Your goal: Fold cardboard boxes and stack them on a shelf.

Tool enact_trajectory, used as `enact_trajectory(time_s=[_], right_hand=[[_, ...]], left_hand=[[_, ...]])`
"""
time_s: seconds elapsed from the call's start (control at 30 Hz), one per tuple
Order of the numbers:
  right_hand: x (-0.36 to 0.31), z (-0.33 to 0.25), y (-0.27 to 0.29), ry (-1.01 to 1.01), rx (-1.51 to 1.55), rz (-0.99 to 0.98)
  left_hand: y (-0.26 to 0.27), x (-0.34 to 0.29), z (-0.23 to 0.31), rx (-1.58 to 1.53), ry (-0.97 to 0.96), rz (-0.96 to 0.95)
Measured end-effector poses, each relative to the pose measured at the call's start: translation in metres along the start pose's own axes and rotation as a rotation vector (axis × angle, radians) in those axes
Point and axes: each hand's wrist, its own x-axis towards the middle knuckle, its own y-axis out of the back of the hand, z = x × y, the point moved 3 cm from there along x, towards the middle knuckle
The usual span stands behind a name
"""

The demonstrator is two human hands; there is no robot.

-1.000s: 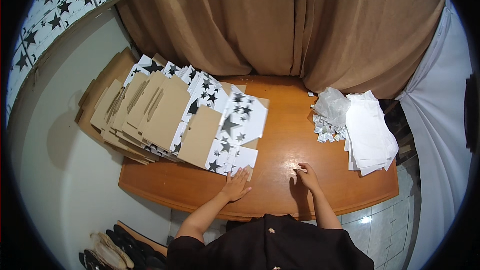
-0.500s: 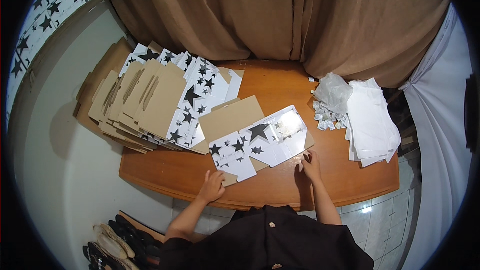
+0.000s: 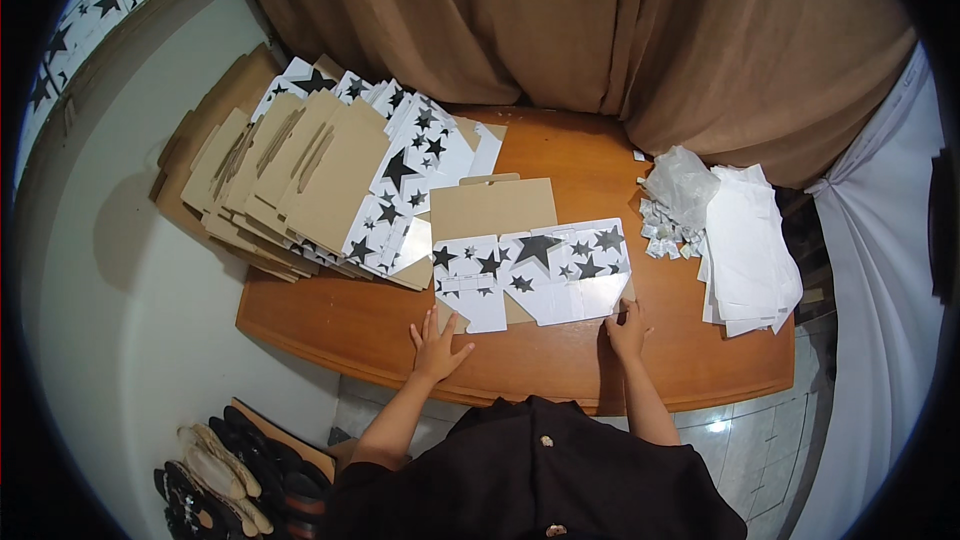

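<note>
In front of me on the wooden table lies an unfolded cardboard box [image 3: 580,285], flat, its white face printed with black stars and a plain brown panel at its far left. My left hand [image 3: 436,350] is at the near left corner, fingers spread, fingertips on or beside a brown flap. At the near right corner, my right hand [image 3: 628,333] has its fingers bent, pinching the brown corner flap. A stack of similar flattened boxes [image 3: 335,180], some brown side up and others star side up, leans together on the left.
To the right are a stack of white paper sheets [image 3: 750,250], a crumpled clear plastic bag [image 3: 682,180] and several small white packets [image 3: 665,230]. A brown curtain [image 3: 450,20] hangs behind the table [image 3: 540,365]. Shoes [image 3: 215,470] stand on the floor at lower left.
The box has turned and now lies squarer to me. My left hand's fingers have spread from a more bent pose; the right hand stays at the near right corner.
</note>
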Motion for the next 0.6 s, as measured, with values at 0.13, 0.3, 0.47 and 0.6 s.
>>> enact_trajectory(time_s=[0.13,0.3,0.47,0.6], right_hand=[[-0.025,-0.001,0.01,-0.012,0.129,0.08],[-0.043,0.004,0.024,-0.043,0.208,0.225],[-0.054,0.003,0.04,0.02,0.304,0.245],[-0.067,0.0,0.056,-0.006,0.31,0.325]], left_hand=[[-0.006,0.008,0.001,-0.026,0.089,0.069],[0.006,0.023,0.009,0.033,-0.022,-0.041],[0.016,0.032,0.012,0.14,-0.245,0.066],[0.027,0.045,0.015,0.114,-0.361,0.194]])
